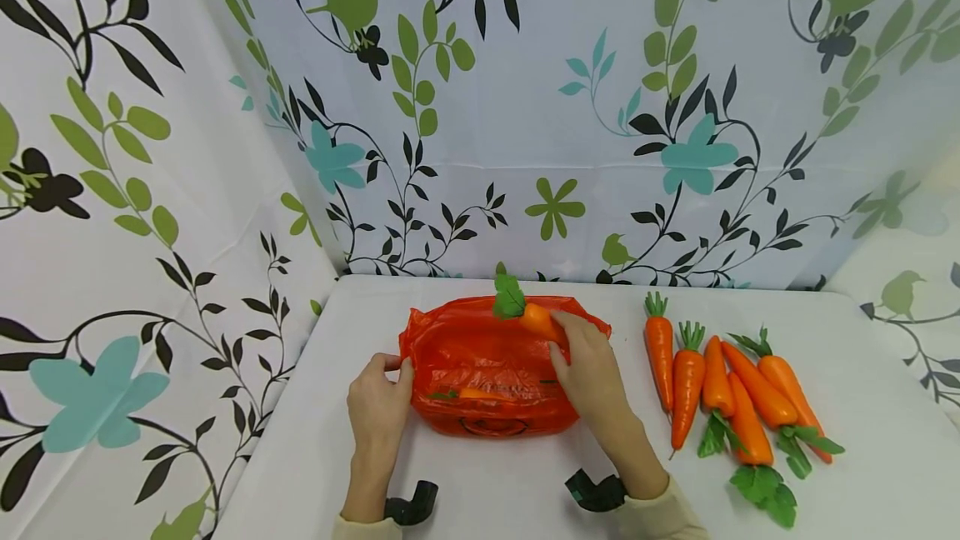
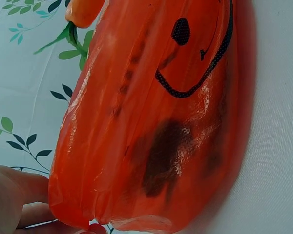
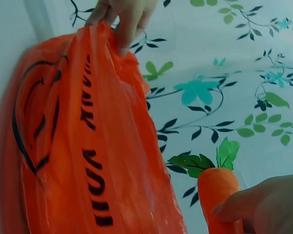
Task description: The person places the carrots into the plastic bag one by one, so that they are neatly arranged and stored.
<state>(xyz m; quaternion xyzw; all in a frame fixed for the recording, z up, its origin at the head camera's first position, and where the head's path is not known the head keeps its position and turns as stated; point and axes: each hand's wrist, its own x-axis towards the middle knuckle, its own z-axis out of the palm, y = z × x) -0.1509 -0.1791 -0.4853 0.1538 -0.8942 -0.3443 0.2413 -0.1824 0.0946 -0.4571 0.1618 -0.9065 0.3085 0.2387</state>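
A red plastic bag [image 1: 450, 342] lies on the white table with its mouth spread open. Its side carries a black smile print and lettering [image 3: 95, 190]. At the bag's left edge my left hand [image 1: 377, 407] pinches the plastic between thumb and fingers. Over the bag's right side, my right hand [image 1: 595, 369] holds a toy carrot [image 1: 538, 322] by its body, the green leaves [image 1: 509, 297] pointing left. Inside the bag, part of another carrot [image 1: 483, 394] shows; dark shapes [image 2: 163, 158] appear through the plastic in the left wrist view.
Several carrots [image 1: 687, 386] with green tops lie in a loose group on the table [image 1: 600, 515] to the right of the bag. A patterned cloth [image 1: 480, 215] with leaves and birds hangs behind the table and along both sides.
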